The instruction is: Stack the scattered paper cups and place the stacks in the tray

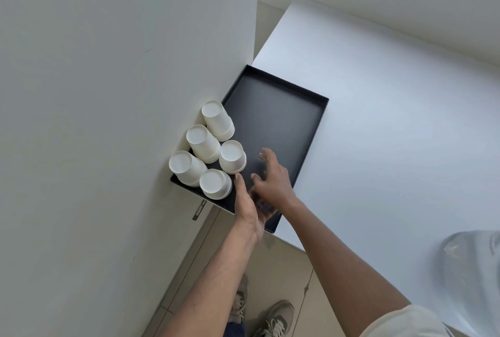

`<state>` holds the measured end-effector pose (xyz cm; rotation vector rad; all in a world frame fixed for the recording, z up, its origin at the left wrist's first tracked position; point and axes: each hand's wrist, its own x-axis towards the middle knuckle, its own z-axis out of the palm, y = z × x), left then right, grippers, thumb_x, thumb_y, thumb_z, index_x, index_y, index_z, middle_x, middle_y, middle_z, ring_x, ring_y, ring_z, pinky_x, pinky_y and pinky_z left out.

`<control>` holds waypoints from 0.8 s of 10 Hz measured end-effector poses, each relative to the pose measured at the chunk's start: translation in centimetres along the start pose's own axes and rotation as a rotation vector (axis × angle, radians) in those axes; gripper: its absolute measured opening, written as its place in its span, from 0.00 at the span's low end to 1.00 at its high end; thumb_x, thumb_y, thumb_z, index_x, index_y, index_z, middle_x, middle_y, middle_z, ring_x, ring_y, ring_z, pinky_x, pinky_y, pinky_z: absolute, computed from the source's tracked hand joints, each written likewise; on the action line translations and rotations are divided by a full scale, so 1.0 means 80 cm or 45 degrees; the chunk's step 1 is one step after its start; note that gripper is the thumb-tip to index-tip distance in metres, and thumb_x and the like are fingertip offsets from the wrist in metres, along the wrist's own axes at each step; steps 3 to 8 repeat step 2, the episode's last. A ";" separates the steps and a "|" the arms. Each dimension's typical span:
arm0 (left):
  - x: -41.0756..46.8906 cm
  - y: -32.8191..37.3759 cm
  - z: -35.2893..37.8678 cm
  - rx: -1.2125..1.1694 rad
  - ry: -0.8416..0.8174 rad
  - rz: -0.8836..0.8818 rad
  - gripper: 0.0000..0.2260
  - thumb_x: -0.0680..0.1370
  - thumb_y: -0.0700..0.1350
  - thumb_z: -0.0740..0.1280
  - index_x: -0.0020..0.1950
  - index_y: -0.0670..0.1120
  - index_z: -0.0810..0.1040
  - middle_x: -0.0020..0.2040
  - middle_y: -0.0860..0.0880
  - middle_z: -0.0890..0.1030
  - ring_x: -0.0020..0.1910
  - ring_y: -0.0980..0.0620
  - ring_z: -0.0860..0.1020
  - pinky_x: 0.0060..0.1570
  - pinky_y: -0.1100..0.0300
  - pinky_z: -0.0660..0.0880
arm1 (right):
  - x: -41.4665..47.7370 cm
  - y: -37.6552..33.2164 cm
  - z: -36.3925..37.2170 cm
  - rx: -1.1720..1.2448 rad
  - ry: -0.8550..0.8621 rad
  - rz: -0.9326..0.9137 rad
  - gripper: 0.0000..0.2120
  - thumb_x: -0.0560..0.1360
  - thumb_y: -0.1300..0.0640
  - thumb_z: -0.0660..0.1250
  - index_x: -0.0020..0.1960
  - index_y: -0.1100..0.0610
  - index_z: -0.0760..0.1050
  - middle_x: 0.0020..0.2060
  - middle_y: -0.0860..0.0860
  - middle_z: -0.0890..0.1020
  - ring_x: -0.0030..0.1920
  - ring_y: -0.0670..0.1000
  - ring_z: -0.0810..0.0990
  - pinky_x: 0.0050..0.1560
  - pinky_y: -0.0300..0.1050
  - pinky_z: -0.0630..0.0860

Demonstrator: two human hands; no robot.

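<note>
A black rectangular tray (pixel 284 120) lies on the white table, its near left corner jutting past the table edge. Several stacks of upside-down white paper cups (pixel 205 144) stand grouped at the tray's left side, against the white wall. My left hand (pixel 247 207) reaches over the tray's near rim, fingers straight, its fingertips beside the nearest cup stack (pixel 215 184). My right hand (pixel 272 174) hovers over the tray floor just right of the stacks, fingers spread and relaxed, holding nothing.
A white wall panel (pixel 121 93) rises directly left of the tray. The white table (pixel 392 134) stretches to the right and back. A clear plastic bag (pixel 470 261) lies at the table's near right. Tiled floor and my shoes (pixel 276 317) show below.
</note>
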<state>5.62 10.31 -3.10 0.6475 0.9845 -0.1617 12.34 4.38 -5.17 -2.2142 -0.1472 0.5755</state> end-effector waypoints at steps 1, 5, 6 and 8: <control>-0.006 -0.007 0.002 0.070 -0.017 0.044 0.30 0.82 0.69 0.54 0.62 0.46 0.81 0.51 0.44 0.88 0.54 0.44 0.85 0.55 0.47 0.81 | -0.024 0.019 -0.018 0.043 0.155 -0.047 0.28 0.78 0.57 0.69 0.75 0.55 0.65 0.71 0.51 0.75 0.73 0.52 0.72 0.73 0.52 0.70; -0.020 -0.006 0.010 0.155 0.013 0.144 0.19 0.84 0.63 0.55 0.62 0.53 0.77 0.52 0.49 0.85 0.56 0.44 0.83 0.58 0.42 0.80 | -0.045 0.040 -0.042 -0.027 0.293 -0.066 0.25 0.80 0.53 0.68 0.74 0.55 0.68 0.71 0.50 0.75 0.72 0.51 0.72 0.72 0.48 0.69; -0.020 -0.006 0.010 0.155 0.013 0.144 0.19 0.84 0.63 0.55 0.62 0.53 0.77 0.52 0.49 0.85 0.56 0.44 0.83 0.58 0.42 0.80 | -0.045 0.040 -0.042 -0.027 0.293 -0.066 0.25 0.80 0.53 0.68 0.74 0.55 0.68 0.71 0.50 0.75 0.72 0.51 0.72 0.72 0.48 0.69; -0.020 -0.006 0.010 0.155 0.013 0.144 0.19 0.84 0.63 0.55 0.62 0.53 0.77 0.52 0.49 0.85 0.56 0.44 0.83 0.58 0.42 0.80 | -0.045 0.040 -0.042 -0.027 0.293 -0.066 0.25 0.80 0.53 0.68 0.74 0.55 0.68 0.71 0.50 0.75 0.72 0.51 0.72 0.72 0.48 0.69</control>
